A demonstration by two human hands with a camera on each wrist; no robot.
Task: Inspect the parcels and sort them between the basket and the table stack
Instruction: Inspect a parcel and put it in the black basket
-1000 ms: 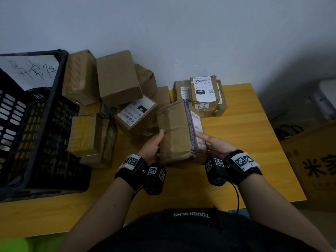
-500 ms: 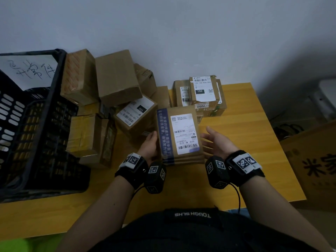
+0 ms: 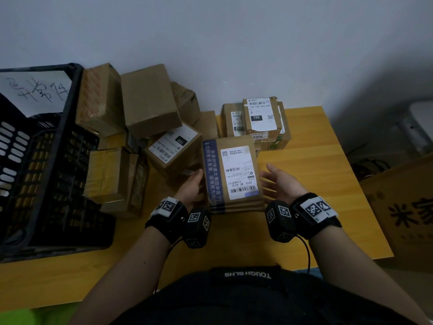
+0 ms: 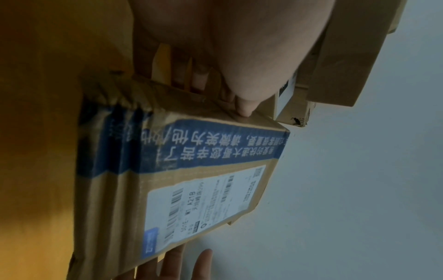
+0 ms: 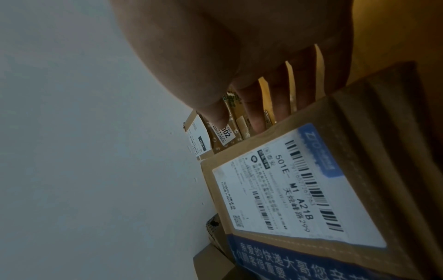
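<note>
Head view: parcel [image 3: 232, 174] label reads "501E- M1 A21B", blue ZTO corner.

A yellow wooden counter [image 3: 304, 174] stands against a plain pale wall [image 3: 234, 43] in dim light, a printed carton [image 3: 403, 207] at right.

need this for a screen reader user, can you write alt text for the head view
Two hands hold a brown parcel with a white shipping label and a blue printed stripe, label up, above a yellow wooden table; the left hand grips its left edge, the right hand is open at its right side. Behind lie more cardboard parcels, with a black plastic basket at left.
</note>
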